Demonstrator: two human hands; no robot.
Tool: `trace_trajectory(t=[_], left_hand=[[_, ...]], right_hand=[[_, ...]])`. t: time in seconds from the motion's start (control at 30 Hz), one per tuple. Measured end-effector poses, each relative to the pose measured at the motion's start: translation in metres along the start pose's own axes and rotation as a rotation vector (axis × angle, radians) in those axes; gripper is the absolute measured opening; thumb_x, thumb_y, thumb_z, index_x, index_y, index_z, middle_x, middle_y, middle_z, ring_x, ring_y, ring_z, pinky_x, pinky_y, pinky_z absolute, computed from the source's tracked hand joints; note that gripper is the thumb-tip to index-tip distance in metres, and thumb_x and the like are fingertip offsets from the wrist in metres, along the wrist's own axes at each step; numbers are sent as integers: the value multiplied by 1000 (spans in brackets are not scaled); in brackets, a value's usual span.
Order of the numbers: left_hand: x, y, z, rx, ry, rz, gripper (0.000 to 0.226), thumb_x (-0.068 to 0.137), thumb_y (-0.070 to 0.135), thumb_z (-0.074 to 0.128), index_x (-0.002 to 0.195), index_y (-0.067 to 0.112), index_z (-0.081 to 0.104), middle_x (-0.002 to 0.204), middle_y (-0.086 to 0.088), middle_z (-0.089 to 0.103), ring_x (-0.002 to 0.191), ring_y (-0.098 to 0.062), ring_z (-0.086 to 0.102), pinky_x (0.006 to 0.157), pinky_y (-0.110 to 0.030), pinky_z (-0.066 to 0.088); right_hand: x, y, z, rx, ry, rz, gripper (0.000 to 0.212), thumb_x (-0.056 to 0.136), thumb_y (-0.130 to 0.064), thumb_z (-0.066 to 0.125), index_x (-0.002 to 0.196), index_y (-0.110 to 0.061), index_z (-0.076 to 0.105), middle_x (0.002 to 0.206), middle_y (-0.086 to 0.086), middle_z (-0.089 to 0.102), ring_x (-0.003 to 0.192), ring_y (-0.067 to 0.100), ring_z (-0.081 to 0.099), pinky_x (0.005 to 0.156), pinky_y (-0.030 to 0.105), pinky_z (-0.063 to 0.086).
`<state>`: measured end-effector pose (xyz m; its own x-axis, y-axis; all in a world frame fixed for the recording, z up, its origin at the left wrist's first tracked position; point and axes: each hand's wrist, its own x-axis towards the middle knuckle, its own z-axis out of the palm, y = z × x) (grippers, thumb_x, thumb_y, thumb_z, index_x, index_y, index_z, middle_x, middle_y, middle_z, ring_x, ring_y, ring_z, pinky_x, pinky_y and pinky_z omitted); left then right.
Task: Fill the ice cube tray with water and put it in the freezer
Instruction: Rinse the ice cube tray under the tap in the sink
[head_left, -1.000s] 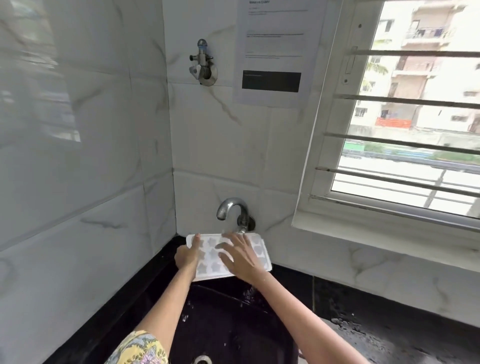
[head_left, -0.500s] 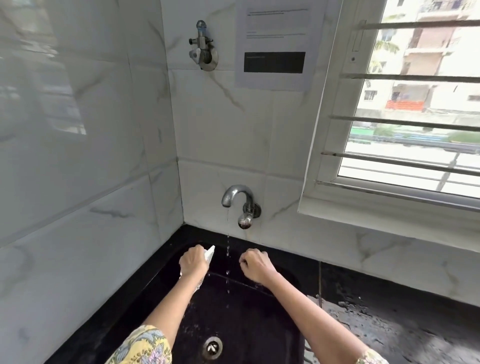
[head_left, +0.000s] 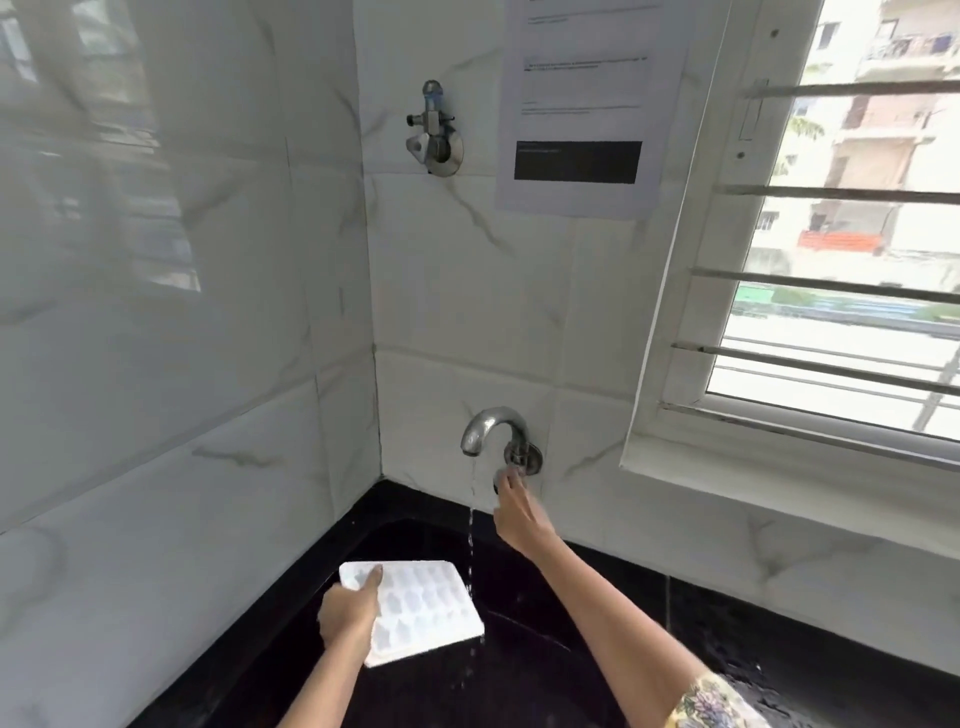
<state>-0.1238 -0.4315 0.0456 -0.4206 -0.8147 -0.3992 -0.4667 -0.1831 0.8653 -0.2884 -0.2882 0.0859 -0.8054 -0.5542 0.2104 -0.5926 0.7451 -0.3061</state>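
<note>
A white ice cube tray (head_left: 423, 608) with several shaped cells is held flat over the black sink (head_left: 524, 649), cells facing up. My left hand (head_left: 347, 616) grips its left edge, thumb on top. A thin stream of water (head_left: 471, 525) falls from the chrome tap (head_left: 488, 428) and passes the tray's right edge. My right hand (head_left: 514, 512) reaches up to the tap's knob (head_left: 511, 470), its fingertips closed on it.
White marble tile walls meet in a corner behind the sink. A second valve (head_left: 434, 132) and a taped paper notice (head_left: 582, 104) hang on the back wall. A barred window (head_left: 841, 291) with a sill is at the right. The black countertop (head_left: 779, 675) is wet.
The tray went from tilted on edge in my left hand to flat and face up. My right hand rose from the sink to the tap knob. The water stream is fuller.
</note>
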Motion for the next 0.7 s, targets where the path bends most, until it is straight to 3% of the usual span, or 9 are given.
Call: trace_trajectory(t=[0.13,0.33,0.53,0.7], left_hand=[[1,4,1,-75,-4,-31,51,85,33,67,113,-9,58,102,-24,67,93,-36,62,82,-40,49],[4,14,8,-90,16,-23,49,86,33,66,110,-9,60,86,-18,65,99,-39,64,82,-39,49],[2,20,18,-128,35,-34,50,87,31,65,110,-12,58,103,-26,65,101,-41,62,82,-39,48],[4,20,23,-134,23,-27,36,86,33,65,93,0,55,80,-11,52,79,-30,53,79,-39,48]], right_hand=[[16,3,11,-124,-31,-24,56,90,2,46,140,-1,21,151,17,9,141,32,5,110,37,30],[26,10,18,-284,42,-57,47,90,6,42,135,-2,32,149,19,17,139,33,14,113,38,25],[33,15,19,-385,16,-89,46,89,5,44,133,-1,32,145,19,24,139,33,18,113,38,26],[33,17,18,-443,21,-111,44,89,4,45,131,1,34,141,19,28,137,33,20,109,37,31]])
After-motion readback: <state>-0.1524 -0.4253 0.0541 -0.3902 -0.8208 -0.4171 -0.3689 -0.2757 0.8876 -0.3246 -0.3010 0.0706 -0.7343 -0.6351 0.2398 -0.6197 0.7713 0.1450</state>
